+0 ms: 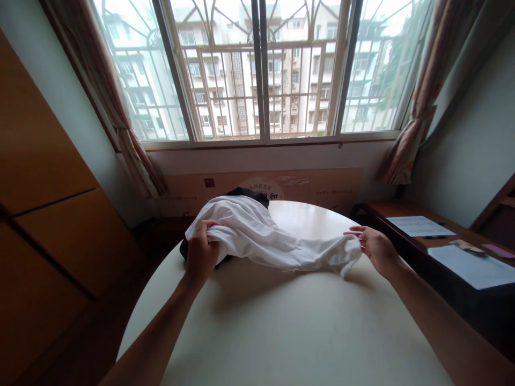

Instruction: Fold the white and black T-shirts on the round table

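A crumpled white cloth (257, 236), perhaps a garment, stretches across the far part of the round white table (289, 327). My left hand (202, 249) is closed on its left end, with the thumb on top of the fabric. At the other end, my right hand (376, 246) has its fingers stretched out and apart, right beside the cloth's bunched tip; whether they touch it I cannot tell. Black fabric (251, 194) shows behind and under the white cloth, mostly covered by it.
To the right stands a dark wooden desk (410, 206) with paper sheets (477, 265) on it. Wooden cabinets (60, 236) line the left side. Beyond the table are a large printed panel (330, 185), tied-back curtains (406, 153) and a barred window (263, 80).
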{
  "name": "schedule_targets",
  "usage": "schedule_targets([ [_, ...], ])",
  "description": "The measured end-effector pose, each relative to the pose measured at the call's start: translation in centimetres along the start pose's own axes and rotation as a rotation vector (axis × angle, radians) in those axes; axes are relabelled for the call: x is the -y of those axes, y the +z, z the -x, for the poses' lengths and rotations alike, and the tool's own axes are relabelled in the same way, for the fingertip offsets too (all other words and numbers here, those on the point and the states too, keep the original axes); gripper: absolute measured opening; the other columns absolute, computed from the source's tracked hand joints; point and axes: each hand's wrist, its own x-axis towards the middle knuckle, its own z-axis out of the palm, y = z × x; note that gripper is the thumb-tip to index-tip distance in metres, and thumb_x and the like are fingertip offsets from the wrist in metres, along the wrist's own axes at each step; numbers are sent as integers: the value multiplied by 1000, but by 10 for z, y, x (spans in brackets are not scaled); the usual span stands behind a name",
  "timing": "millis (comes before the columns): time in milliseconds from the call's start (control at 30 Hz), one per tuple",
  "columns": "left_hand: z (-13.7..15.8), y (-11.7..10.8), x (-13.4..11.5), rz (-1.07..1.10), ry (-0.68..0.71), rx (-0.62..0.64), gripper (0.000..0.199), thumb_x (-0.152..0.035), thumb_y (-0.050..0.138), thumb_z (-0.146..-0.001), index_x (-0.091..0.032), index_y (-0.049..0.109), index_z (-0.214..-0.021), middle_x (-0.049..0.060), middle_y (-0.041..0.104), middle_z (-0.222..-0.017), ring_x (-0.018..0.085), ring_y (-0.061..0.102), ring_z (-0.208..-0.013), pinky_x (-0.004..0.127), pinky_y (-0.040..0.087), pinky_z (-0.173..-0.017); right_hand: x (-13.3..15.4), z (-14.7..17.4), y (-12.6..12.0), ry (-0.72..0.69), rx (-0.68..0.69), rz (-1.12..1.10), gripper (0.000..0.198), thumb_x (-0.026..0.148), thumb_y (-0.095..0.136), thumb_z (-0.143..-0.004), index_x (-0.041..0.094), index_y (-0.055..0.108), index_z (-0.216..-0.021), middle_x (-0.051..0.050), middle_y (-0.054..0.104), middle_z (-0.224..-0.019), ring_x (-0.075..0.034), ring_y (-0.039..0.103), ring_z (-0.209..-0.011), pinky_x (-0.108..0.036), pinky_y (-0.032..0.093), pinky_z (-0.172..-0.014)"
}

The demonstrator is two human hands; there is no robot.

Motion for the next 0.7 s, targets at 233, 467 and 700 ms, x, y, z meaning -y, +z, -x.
schedule_targets([
  [233,28,-6,-60,281,347,146,43,-7,53,-75,-22,60,-115,7,71,-107,23,71,-99,36,58,-87,14,39,34,-465,218,592,51,58,62,-93,20,71,-126,-18,72,-136,-41,61,-134,-62,37,-121],
  [467,74,16,-103,325,646,750,56,-8,68,-79,-21,53,-132,13,71,-128,28,69,-118,41,56,-103,8,100,86,-638,872,723,110,56,92,-73,22,43,-165,-19,43,-168,-44,35,-157,-67,23,-129],
  [700,71,-1,-113,496,529,853,61,-24,65,-89,-24,52,-149,10,67,-145,27,63,-133,38,49,-116,8,93,85,-390,648,229,23,38,68,-93,32,84,-108,-4,83,-110,-29,80,-103,-40,67,-91],
])
